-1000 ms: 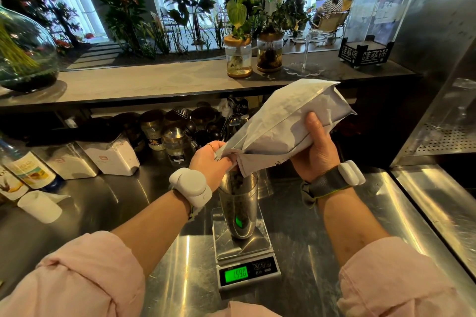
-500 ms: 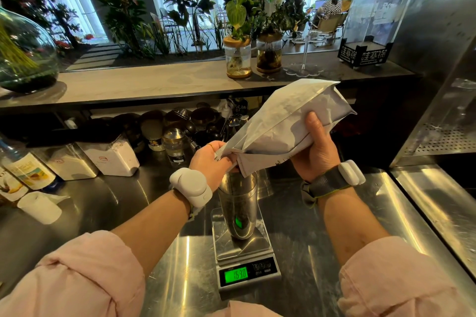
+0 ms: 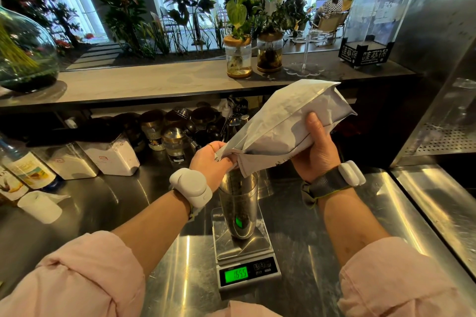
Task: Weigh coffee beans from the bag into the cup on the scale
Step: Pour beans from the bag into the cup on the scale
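Note:
A white coffee bag (image 3: 280,123) is tilted with its open mouth down over a tall steel cup (image 3: 238,206). The cup stands on a small steel scale (image 3: 244,252) whose green display (image 3: 236,274) is lit. My left hand (image 3: 210,162) pinches the bag's mouth just above the cup's rim. My right hand (image 3: 315,152) grips the bag's body from below and holds it raised to the right. Dark beans show inside the cup.
Two white canisters (image 3: 108,157) and syrup bottles (image 3: 28,172) stand at the left, with a white paper cup (image 3: 40,206) lying near them. Jars and steel tools (image 3: 177,131) crowd the back under a wooden ledge (image 3: 154,80). A steel drain tray (image 3: 443,193) lies at the right.
The number on the scale's display has risen from frame to frame. Hands and bag have stayed almost still over the cup.

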